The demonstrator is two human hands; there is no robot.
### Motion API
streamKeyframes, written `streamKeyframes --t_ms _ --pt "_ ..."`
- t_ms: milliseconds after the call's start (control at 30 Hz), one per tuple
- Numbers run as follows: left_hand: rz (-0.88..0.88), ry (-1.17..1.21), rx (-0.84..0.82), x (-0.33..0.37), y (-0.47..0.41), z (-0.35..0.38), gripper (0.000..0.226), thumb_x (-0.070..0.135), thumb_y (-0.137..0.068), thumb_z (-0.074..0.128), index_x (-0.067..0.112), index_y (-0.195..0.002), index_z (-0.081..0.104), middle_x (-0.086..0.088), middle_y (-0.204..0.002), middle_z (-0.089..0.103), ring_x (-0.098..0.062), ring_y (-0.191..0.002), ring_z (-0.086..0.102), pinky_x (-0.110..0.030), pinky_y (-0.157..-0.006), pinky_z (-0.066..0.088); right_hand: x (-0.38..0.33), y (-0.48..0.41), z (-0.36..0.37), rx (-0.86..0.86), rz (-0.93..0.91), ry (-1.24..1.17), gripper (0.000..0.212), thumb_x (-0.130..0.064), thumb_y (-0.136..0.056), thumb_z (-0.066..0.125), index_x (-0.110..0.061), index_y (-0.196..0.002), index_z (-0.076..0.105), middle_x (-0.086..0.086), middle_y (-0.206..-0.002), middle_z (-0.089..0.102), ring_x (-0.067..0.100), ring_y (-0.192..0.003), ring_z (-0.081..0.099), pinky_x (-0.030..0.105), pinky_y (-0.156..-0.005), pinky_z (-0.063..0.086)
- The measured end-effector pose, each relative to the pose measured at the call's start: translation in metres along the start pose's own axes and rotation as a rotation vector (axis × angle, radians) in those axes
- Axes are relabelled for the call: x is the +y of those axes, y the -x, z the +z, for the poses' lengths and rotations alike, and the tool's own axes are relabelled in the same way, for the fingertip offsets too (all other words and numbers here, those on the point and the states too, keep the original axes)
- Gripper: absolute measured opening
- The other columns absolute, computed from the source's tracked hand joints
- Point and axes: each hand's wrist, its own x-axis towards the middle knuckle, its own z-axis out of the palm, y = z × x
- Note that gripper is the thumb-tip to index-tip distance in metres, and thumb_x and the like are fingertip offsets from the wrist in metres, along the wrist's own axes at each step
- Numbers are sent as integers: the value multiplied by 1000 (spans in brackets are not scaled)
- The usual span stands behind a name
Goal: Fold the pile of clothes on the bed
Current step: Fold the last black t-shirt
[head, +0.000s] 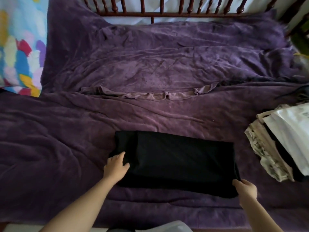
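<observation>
A black garment lies folded into a wide rectangle on the purple blanket near the bed's front edge. My left hand rests on the garment's left edge, fingers spread and pressing on the cloth. My right hand pinches the garment's near right corner. A stack of folded clothes, white on top with beige and patterned pieces below, sits at the right edge of the bed.
A dark wooden railing runs along the far side of the bed. A bright multicoloured pillow or quilt lies at the far left. The blanket has a folded-over hem across the middle.
</observation>
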Motion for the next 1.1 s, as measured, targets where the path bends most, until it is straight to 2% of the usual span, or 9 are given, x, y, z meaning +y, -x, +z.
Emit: streamKeyframes --t_ms 100,200,333,433,667,767,867,1000,1100 --pt "-120 148 58 -5 -17 -18 59 33 -95 47 18 -146 24 -9 -148 32 -33 -133 30 -42 -104 33 -11 9 1 28 37 453 45 -18 -87 58 2 -126 49 28 -124 49 39 -116 45 42 -92 36" --pt "-112 286 84 -10 -33 -27 57 30 -93 52 14 -143 31 -13 -143 40 -34 -130 37 -42 -103 36 -40 41 26 -28 -133 625 62 -31 -89 55 -16 -144 29 20 -143 31 36 -131 28 46 -104 29" --pt "-149 554 101 -4 -56 -36 53 29 -92 56 6 -137 40 -15 -133 51 -31 -121 49 -37 -98 39 -69 89 87 -162 -407 725 63 -32 -92 49 -21 -148 21 11 -148 27 32 -134 25 41 -104 32" --pt "-182 585 104 4 -75 -39 53 30 -89 61 4 -132 45 -15 -130 53 -32 -119 51 -36 -96 40 -80 126 129 -286 -525 735 63 -32 -92 49 -23 -148 20 8 -150 24 28 -137 22 40 -106 31" --pt "-200 494 130 -3 -106 -46 16 12 -86 58 8 -98 67 -14 -105 67 -33 -98 62 -38 -84 51 -80 160 179 -453 -543 790 60 -32 -94 45 -27 -148 18 7 -153 19 26 -140 19 39 -109 29" --pt "-212 564 73 -11 -114 -52 30 28 -85 65 4 -103 60 -12 -101 64 -33 -98 60 -35 -81 47 -83 159 183 -433 -578 850 60 -32 -95 42 -27 -149 16 7 -155 16 25 -142 15 38 -110 27" --pt "-175 517 11 -11 -115 -49 29 24 -85 67 1 -101 61 -15 -100 65 -33 -97 62 -34 -80 47 -89 159 189 -480 -722 937 60 -32 -97 40 -29 -149 11 3 -158 5 24 -145 6 38 -113 21" --pt "-227 617 107 -13 -121 -56 14 12 -90 59 4 -79 62 -11 -85 61 -32 -101 59 -32 -81 43 -90 158 198 -589 -783 1039 59 -37 -98 36 -34 -149 7 4 -158 -6 25 -146 -3 40 -114 18" --pt "-318 787 150 -31 -129 -61 34 7 -90 57 16 -59 46 -13 -78 54 -25 -82 53 -37 -76 45 -82 155 204 -644 -758 1146 61 -45 -98 33 -35 -149 2 7 -157 -14 28 -145 -9 46 -114 15"
